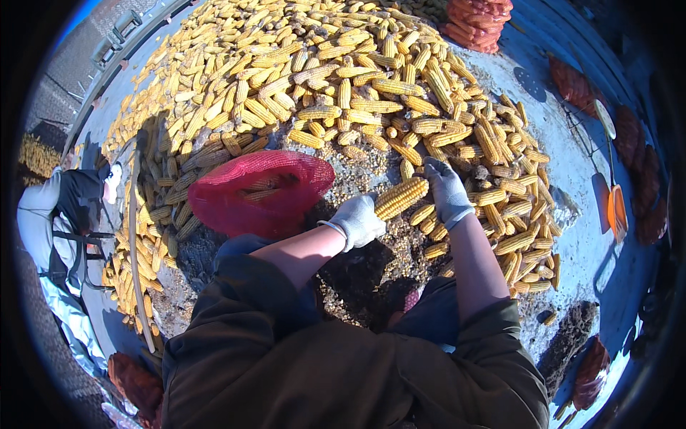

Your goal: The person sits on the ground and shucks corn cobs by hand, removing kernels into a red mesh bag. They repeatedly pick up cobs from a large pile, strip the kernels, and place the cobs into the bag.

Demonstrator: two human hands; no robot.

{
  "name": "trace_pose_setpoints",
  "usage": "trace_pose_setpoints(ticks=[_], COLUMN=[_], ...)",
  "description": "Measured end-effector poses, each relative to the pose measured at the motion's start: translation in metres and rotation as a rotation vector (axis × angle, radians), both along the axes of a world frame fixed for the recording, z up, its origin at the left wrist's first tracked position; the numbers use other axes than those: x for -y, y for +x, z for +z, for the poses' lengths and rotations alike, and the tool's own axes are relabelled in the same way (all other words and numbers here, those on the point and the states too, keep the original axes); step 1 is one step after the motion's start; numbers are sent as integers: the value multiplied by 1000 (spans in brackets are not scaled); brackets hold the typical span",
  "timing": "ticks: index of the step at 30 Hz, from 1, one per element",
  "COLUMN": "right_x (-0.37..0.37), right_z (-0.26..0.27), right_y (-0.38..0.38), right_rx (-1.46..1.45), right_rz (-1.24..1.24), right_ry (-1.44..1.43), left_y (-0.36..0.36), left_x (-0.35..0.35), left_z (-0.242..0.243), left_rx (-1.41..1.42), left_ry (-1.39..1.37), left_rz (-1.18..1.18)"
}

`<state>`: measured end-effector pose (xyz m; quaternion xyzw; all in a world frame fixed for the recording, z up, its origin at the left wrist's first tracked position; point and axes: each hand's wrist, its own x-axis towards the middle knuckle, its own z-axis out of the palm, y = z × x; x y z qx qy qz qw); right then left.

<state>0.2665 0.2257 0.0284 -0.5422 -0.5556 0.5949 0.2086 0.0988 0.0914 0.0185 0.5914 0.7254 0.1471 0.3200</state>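
My left hand (360, 221), in a pale work glove, grips the near end of a large yellow corn cob (403, 198). The cob slants up to the right, its far tip beside my gloved right hand (446, 192). That right hand is at the near edge of a heap of corn cobs (370, 86); its fingertips are partly hidden, so I cannot tell whether it holds anything. To the left of my hands a red mesh sack (236, 198) lies with its mouth gaping, and a few cobs show inside. Loose kernels (375, 161) cover the ground between sack and heap.
A filled mesh sack (477, 24) stands at the back right. Along the right side are more red sacks (643, 161) and an orange long-handled shovel (616, 212). A wooden pole (134, 241) lies across cobs at left, near another person (59, 214) bent beside a metal-framed seat.
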Motion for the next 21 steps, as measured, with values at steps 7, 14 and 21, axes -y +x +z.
trace_pose_setpoints(ticks=[7,14,21], right_x=[35,24,54], right_z=[14,15,-20], right_y=[-1,2,-20], right_rx=[690,399,-26], right_rz=[578,503,490], right_ry=[1276,539,482], left_y=[-9,-12,26], left_x=[-1,-11,-22], left_z=[-10,-2,8], left_rx=[108,638,1581], left_ry=[-153,38,241], left_rz=[145,279,624])
